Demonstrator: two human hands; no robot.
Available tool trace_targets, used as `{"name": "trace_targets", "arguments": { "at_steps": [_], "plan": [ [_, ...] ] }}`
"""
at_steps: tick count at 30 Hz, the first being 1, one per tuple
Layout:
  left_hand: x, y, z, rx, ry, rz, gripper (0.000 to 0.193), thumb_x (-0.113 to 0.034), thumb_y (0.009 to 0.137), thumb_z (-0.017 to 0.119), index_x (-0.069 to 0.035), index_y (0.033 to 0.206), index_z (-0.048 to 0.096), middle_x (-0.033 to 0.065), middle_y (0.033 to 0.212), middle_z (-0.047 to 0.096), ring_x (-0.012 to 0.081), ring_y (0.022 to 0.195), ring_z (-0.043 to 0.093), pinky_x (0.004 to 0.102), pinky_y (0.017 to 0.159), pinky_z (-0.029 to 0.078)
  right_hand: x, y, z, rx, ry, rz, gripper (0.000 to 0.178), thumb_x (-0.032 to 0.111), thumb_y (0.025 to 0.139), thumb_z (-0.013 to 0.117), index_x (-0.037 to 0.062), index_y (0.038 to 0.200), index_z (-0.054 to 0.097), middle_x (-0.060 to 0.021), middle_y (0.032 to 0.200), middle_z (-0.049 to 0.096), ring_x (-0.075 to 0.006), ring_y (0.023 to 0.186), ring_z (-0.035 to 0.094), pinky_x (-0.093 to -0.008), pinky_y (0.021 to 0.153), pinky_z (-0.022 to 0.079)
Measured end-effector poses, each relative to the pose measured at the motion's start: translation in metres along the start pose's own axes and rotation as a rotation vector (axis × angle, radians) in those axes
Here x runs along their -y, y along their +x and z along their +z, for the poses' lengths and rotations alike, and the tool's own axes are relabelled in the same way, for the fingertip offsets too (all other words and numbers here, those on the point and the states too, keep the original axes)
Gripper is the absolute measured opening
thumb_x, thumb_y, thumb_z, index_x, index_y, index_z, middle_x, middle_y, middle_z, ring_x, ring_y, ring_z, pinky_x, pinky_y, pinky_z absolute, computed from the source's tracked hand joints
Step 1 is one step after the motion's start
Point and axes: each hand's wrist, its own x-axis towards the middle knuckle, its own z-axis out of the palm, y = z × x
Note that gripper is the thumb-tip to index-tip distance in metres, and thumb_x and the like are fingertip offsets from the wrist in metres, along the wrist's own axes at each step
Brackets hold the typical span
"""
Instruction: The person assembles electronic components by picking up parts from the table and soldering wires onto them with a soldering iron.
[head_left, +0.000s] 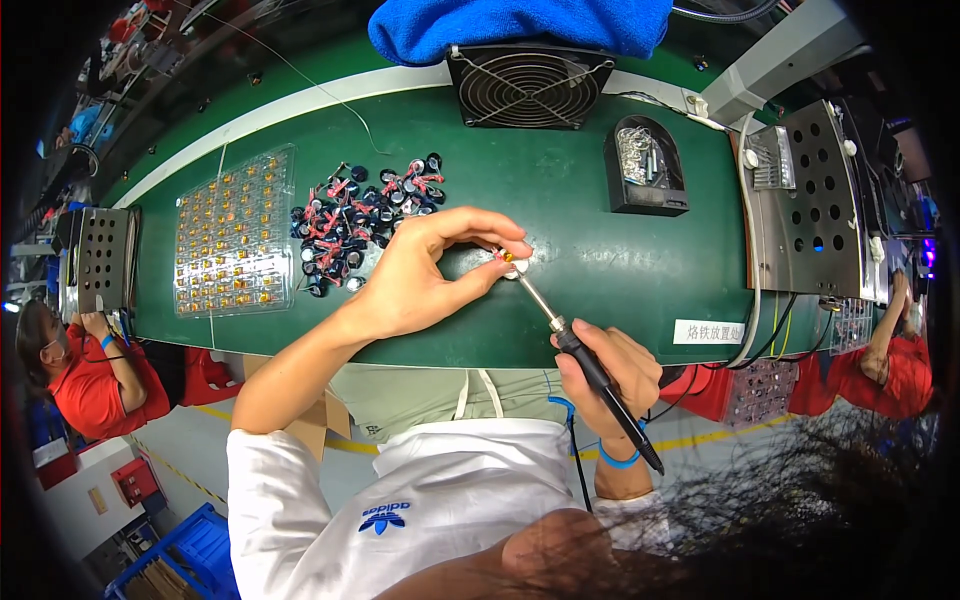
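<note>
My right hand (612, 372) grips a soldering iron (592, 368) by its black handle. Its metal shaft points up and left, and the tip reaches a small round part (517, 268) just beside my left fingers. My left hand (420, 270) is closed in a pinch, thumb and forefinger at a small yellow-orange component (507, 256) with a bit of red by it. How that component and the round part join is too small to make out. A pile of small round dark and silver parts with red wires (370, 205) lies left of my left hand.
A clear plastic tray (285, 200) of small orange pieces lies at the left. A black fan (530, 88) stands at the back under a blue cloth (520, 25). A black box (650, 195) holds metal bits; a perforated metal housing (810, 205) stands right. Other people in red sit at both sides.
</note>
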Motion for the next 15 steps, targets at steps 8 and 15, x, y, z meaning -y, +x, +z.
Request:
{"name": "trace_targets", "arguments": {
  "at_steps": [8, 15],
  "plan": [
    [0.0036, -0.0009, 0.0026, -0.025, 0.017, 0.016, 0.03, 0.007, 0.093, 0.067, 0.005, 0.122, 0.067, 0.0137, 0.113, 0.076, 0.02, 0.111, 0.072, 0.0334, 0.103, 0.055, 0.0005, -0.0008, -0.0009, 0.014, -0.005, -0.002, 0.032, 0.005, 0.086, 0.079, -0.0083, 0.113, 0.068, -0.0158, 0.084, 0.077, -0.023, 0.062, 0.069, -0.0301, 0.059, 0.052],
    [0.0049, -0.0004, 0.0035, -0.022, 0.008, 0.01, 0.031, 0.008, 0.092, 0.066, 0.005, 0.123, 0.066, 0.0138, 0.113, 0.076, 0.0197, 0.112, 0.072, 0.033, 0.103, 0.055, -0.0014, -0.0022, -0.0012, 0.009, 0.01, -0.006, 0.031, 0.006, 0.087, 0.078, -0.0079, 0.114, 0.068, -0.0162, 0.084, 0.077, -0.0233, 0.063, 0.069, -0.0303, 0.06, 0.053]
  ]
}}
